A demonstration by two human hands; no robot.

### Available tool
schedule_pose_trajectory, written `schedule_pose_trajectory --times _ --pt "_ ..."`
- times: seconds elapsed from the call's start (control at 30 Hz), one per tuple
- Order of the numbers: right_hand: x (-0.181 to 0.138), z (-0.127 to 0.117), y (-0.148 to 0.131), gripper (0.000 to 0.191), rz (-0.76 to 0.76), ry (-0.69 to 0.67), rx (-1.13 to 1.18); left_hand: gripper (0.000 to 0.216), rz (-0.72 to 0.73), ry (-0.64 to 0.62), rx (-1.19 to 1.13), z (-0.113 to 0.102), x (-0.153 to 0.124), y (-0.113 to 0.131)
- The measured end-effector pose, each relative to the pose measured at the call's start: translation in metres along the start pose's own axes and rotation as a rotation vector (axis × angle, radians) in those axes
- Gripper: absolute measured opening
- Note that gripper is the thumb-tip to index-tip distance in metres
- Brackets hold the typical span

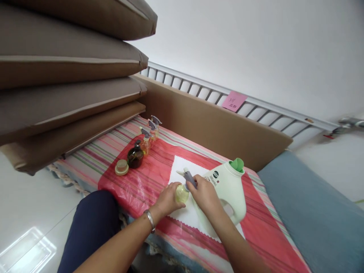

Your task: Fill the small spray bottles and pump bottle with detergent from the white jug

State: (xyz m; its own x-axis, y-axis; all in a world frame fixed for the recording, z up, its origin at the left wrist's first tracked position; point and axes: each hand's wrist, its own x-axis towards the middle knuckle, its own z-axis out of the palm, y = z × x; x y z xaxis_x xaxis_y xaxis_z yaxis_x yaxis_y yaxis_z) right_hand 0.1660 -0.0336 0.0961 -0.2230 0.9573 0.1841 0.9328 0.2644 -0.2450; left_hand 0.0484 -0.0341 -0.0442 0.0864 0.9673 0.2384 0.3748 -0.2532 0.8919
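Turning spray head [188, 175], seemingly, on small bottle [181, 193] over white cloth [178, 167], beside jug [238, 193]: left hand [167, 200] wrapped round bottle, right hand [204, 190] closed round head. Next likely calls for steady bottle, firm twist.

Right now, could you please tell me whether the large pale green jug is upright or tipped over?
Upright: the jug stands on the white cloth, its neck at the top.
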Motion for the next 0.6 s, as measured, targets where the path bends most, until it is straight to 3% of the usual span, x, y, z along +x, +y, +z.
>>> schedule_pose_trajectory --times 0.4,0.6 --pt "-0.006 0.012 0.015 0.021 -0.058 -0.019 0.19 0.073 0.013 -0.004 0.009 0.0 0.0 -0.002" --pt "-0.006 0.016 0.011 0.025 0.031 -0.041 0.253 0.072 0.019 -0.009 0.018 0.0 -0.001 -0.001"
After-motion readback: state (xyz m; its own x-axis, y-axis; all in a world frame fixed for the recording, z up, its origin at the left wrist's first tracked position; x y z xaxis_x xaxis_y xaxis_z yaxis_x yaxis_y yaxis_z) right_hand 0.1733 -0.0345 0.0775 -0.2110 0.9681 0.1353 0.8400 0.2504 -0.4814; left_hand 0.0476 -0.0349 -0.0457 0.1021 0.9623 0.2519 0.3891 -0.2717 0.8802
